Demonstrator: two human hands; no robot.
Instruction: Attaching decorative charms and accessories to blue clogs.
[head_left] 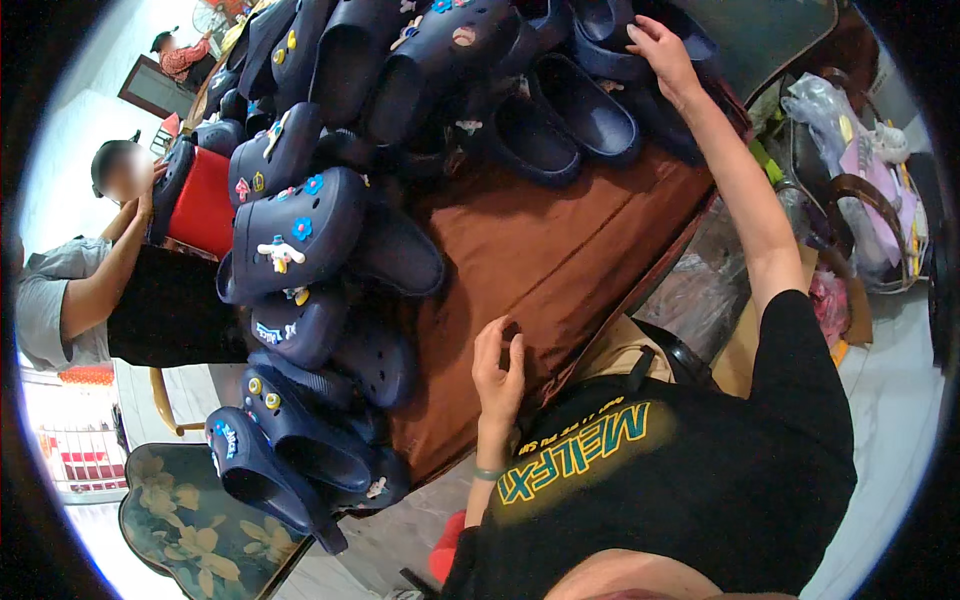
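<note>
you stand at a worktop (540,250) covered in a brown cloth, which fills the middle of the frame; a heap of dark blue clogs (330,130) with small coloured charms runs down its left side and across the top; pale floor shows at the lower left and right edges; a floral cushion (185,515) sits at the lower left; a second person (90,290) in a grey top sits at the far left; at the upper right a wire basket (870,220) holds plastic bags and pale bundles, what exactly i cannot tell; your right hand (662,50) reaches to the top of the frame, fingers spread loosely, resting on a plain blue clog (600,110) without closing round it; your left hand (498,370) hovers at the near edge, fingers curled half open, the grip empty.
</note>
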